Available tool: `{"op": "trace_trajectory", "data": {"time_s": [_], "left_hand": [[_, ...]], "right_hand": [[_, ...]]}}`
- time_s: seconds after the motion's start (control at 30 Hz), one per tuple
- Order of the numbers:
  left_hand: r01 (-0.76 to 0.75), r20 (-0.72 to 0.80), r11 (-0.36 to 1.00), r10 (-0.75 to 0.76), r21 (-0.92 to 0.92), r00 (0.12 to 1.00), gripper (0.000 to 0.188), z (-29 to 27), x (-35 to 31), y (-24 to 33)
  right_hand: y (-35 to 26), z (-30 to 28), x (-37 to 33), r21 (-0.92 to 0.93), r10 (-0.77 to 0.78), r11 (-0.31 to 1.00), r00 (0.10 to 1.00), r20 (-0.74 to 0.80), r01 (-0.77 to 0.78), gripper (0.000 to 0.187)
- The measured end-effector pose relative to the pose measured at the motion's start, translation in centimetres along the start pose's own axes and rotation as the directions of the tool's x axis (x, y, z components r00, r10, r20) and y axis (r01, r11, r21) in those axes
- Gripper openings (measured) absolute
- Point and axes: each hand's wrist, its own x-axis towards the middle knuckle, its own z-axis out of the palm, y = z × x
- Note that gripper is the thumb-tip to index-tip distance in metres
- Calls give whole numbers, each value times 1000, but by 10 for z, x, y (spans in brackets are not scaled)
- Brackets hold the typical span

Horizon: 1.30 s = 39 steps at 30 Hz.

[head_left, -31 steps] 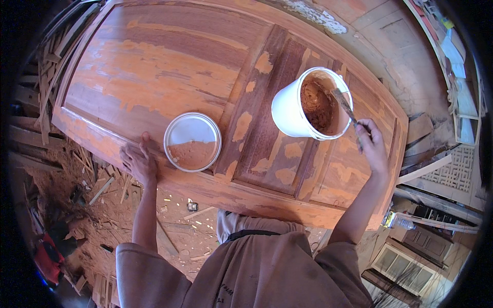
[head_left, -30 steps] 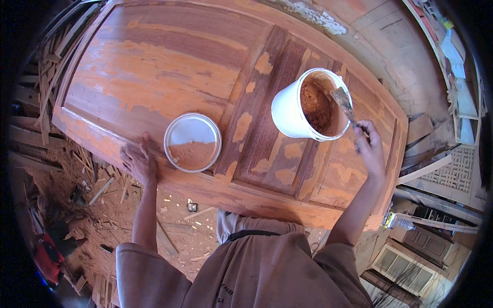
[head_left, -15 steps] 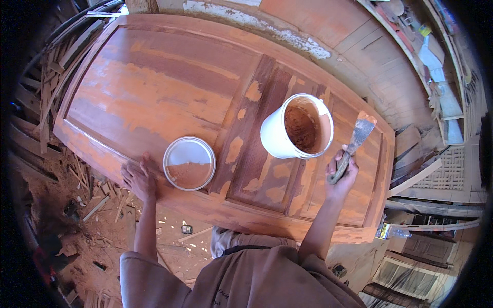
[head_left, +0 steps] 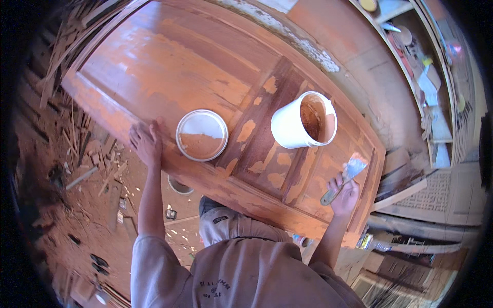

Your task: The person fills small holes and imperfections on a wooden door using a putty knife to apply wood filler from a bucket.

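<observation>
A panelled wooden door (head_left: 169,66) lies flat before me, its brown surface smeared with orange filler. My left hand (head_left: 146,141) rests on its near edge, fingers extended and holding nothing. Just right of that hand sits a round white lid (head_left: 202,128) with orange filler on its lower half. On the middle panels stands a white bucket (head_left: 291,126), tilted in view, with reddish-orange filler inside. My right hand (head_left: 345,195) grips a putty knife (head_left: 353,168) above the door's right part. Orange filler coats the tip of its blade.
Wood scraps (head_left: 97,154) and shavings litter the floor on the left. At the right, a shelf (head_left: 434,108) holds assorted tools and containers. A carved lattice panel (head_left: 436,192) and timber lean by the door's right end. Below the near edge, a round container (head_left: 181,186) shows.
My view has turned, so door, lid and bucket appear shifted. The putty knife sits lower, its blade tilted more to the right. My left hand remains on the door's edge.
</observation>
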Motion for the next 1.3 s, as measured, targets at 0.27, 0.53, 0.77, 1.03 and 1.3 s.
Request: {"op": "trace_trajectory", "data": {"time_s": [0.27,0.53,0.77,1.03,1.3], "left_hand": [[189,-206,764,-388,-617,898,42,-47,-92,-44],[609,365,749,-507,-261,781,39,-113,-435,-161],[837,507,-407,-841,-366,-188,69,-164,-769,-157],[971,663,-69,-741,-229,104,71,-181,-764,-6],[921,620,80,-717,-380,319,69,-209,-690,11]], "right_hand": [[19,-97,7,-813,371,530,928,-36,-243,29],[73,-83,63,-739,580,-289,725,370,609,41],[112,-92,84,-448,733,-198,435,522,872,42],[122,-105,83,-376,763,-178,369,531,909,47],[125,-113,86,-356,745,-177,362,561,917,47]]}}
